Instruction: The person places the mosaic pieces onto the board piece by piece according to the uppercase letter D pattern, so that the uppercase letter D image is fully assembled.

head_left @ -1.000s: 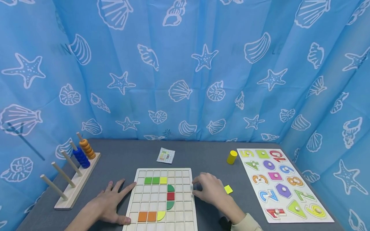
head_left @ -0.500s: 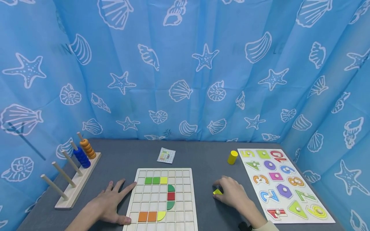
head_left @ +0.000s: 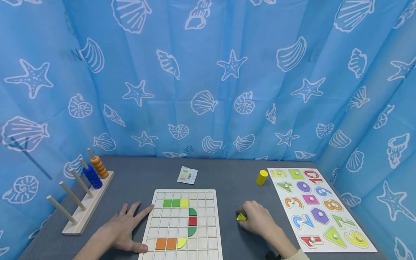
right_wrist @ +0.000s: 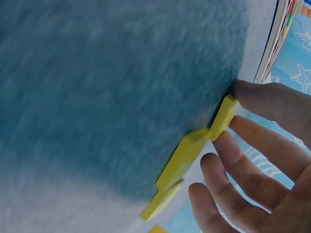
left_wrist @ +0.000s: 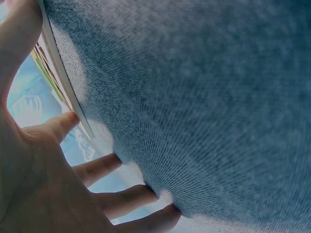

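Observation:
My left hand (head_left: 121,231) rests on the table with its fingers spread. Its thumb and index finger touch the left edge of a wooden grid board (head_left: 204,243), as the left wrist view also shows. On the board lie green, yellow, red and orange tiles, some square and some with a rounded corner. To the right of the board, my right hand (head_left: 258,218) pinches a yellow tile (right_wrist: 224,117) between thumb and fingers, down at the table. Touching it in the right wrist view is a larger yellow piece (right_wrist: 182,158), with another yellow piece (right_wrist: 162,200) beyond; the palm hides them from above.
A small pattern card (head_left: 187,175) lies behind the board. A yellow cylinder (head_left: 261,177) stands near a number-and-shape puzzle board (head_left: 307,224) on the right. At left is a peg stand (head_left: 79,219) with blue and orange rings. A blue shell-print curtain (head_left: 208,122) closes the back.
My right hand has gone from the board's right edge rightward to the yellow pieces and now pinches one. The visible yellow has shifted slightly left. My left hand has stayed put.

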A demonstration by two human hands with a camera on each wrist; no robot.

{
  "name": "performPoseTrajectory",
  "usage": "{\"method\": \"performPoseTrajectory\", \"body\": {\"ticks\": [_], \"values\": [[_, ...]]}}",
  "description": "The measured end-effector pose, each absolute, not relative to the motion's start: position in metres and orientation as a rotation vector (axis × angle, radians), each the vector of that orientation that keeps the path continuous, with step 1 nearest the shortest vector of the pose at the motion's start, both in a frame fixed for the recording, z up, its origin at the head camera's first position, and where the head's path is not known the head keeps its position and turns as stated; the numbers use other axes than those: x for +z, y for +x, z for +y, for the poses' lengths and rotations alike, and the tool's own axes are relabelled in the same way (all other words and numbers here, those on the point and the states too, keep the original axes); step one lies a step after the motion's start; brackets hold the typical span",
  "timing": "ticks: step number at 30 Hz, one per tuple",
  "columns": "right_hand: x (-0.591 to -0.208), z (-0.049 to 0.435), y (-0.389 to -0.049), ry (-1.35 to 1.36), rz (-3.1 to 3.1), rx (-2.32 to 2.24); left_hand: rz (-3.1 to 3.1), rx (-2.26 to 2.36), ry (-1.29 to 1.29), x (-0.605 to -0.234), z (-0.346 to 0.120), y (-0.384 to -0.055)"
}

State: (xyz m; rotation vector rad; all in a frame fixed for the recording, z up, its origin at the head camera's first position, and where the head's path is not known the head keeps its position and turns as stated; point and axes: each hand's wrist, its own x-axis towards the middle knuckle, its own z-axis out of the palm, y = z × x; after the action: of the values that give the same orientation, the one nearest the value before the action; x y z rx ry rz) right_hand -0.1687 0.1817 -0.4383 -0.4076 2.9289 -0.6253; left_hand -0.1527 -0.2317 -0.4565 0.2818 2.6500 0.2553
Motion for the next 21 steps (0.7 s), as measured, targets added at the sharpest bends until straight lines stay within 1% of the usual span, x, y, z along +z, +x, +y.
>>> {"method": "performPoseTrajectory", "body": {"ticks": [5,11,21], "values": [[-0.438,0.172,-0.169,-0.485,2.877,-0.668,2.648,0.238,0.273,-0.457,-0.231,-0.153],[-0.439,0.166,-0.17,-0.642,2.835,-0.682,2.648,0.221,0.264,-0.456,-0.23,-0.152],[-0.441,0.168,-0.171,-0.64,2.801,-0.762,2.64,0.215,0.252,-0.456,-0.23,-0.153]]}}
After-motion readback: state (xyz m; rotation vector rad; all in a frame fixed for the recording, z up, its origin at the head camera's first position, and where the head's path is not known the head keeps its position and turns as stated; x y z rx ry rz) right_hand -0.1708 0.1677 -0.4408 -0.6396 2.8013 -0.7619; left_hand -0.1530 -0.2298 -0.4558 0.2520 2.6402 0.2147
